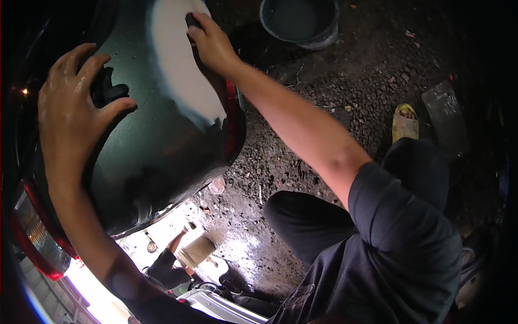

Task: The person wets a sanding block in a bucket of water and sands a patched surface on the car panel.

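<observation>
A dark green car body panel [135,178], dotted with water drops, fills the left of the head view. On it lies a whitish, smooth patch [178,65] with a blurred edge, probably filler or primer. My right hand [213,46] is closed round a small dark block [192,21] at the upper right of this patch. The block is mostly covered by my fingers. My left hand [70,102], wet and with spread fingers, is at the panel's left side and holds nothing. A dark shape shows beside its thumb, perhaps a reflection or shadow.
A bucket [324,42] of greyish water stands on the gravel ground [372,92] at the top. Tail lights [35,235] flank the panel. A foot in a yellow slipper [404,128] is at right. Below, another person [170,270] is near a beige container [197,251] in bright light.
</observation>
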A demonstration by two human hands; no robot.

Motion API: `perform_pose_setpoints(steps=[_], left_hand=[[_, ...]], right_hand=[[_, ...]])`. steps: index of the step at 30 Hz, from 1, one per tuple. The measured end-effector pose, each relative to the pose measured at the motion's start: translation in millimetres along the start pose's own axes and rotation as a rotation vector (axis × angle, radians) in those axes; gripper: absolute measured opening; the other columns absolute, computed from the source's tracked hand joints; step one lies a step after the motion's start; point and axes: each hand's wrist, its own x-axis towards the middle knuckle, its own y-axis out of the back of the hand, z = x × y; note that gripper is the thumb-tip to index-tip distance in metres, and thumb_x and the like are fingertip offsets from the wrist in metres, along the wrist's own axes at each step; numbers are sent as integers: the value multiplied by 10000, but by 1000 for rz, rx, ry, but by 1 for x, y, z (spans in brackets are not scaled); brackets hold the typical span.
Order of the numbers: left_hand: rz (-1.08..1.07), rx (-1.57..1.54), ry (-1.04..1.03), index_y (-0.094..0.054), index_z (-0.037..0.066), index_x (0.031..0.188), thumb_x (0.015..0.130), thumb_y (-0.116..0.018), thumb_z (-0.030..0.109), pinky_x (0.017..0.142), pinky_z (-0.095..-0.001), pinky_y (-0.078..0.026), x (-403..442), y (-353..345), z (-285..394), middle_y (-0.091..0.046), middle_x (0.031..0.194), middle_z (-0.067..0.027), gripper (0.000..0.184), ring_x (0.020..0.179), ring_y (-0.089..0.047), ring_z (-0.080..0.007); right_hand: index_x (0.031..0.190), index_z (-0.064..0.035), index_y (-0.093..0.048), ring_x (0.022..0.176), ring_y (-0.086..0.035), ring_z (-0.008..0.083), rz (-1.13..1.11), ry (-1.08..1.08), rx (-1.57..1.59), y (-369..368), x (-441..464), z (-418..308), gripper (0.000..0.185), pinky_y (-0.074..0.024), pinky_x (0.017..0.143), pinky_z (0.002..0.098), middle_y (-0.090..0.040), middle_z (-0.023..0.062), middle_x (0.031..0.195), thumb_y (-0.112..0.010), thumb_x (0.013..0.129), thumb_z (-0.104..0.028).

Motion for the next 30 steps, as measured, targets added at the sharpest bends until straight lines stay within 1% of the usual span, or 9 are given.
perform_pose_setpoints(steps=[5,10,13,17,20,23,27,29,30], left_hand=[[-88,-176,99,-678,91,1072,766,-801,160,951,-415,-498,3,-2,3,-679,1190,-30,337,1132,-616,-261],[-58,-226,-11,-673,59,1021,780,-681,42,929,-421,-496,4,2,8,-678,1109,-51,241,1076,-612,-283],[-101,-200,-39,-663,43,976,780,-636,10,919,-426,-490,5,4,9,-676,1067,-68,200,1055,-605,-288],[-41,-174,-16,-614,59,854,780,-727,55,810,-398,-493,6,-1,9,-660,882,-33,135,924,-612,-249],[0,-215,6,-605,57,838,786,-736,60,771,-395,-479,5,-4,8,-632,798,-50,141,857,-600,-246],[26,-173,-60,-613,62,841,796,-738,67,753,-390,-468,6,-6,5,-629,771,-53,133,837,-600,-241],[-16,-196,-70,-633,66,868,792,-740,75,787,-398,-471,5,-5,5,-653,842,-56,131,891,-606,-256],[-73,-181,-72,-648,61,908,792,-716,64,830,-407,-473,5,-7,1,-673,924,-64,135,954,-611,-274],[-89,-178,-68,-646,62,909,793,-713,66,830,-406,-473,6,-6,1,-670,920,-64,135,954,-610,-274]], right_hand=[[1537,-34,-428,1540,-258,386,-50,55,-83,8,-175,-22,540,-237,1244,462,-269,243,1654,-529,1046,-234],[1487,3,-473,1490,-354,404,17,-61,-6,3,-39,-5,519,-284,1224,418,-391,272,1583,-522,1032,-243],[1459,27,-495,1378,-509,336,44,-8,10,2,-6,3,506,-373,1150,352,-513,214,1514,-525,1026,-233],[1513,-25,-461,1536,-256,399,-94,63,-108,6,-143,-36,533,-244,1245,456,-281,272,1637,-573,1017,-187],[1479,8,-484,1508,-308,417,-59,111,-57,3,-141,-30,515,-273,1231,446,-338,285,1604,-553,1018,-210],[1413,47,-528,1437,-415,435,37,103,-62,-8,-31,-12,495,-328,1199,420,-447,300,1526,-525,1011,-241],[1428,17,-521,1399,-485,401,-25,56,45,-6,15,-20,512,-388,1145,385,-511,280,1486,-535,1017,-288],[1498,-33,-482,1504,-347,373,-2,205,-116,-14,-65,-24,527,-272,1229,409,-374,252,1603,-563,1028,-256],[1533,-59,-451,1546,-263,359,-101,101,-123,-6,-106,-48,555,-206,1257,433,-289,231,1653,-587,1022,-227]])
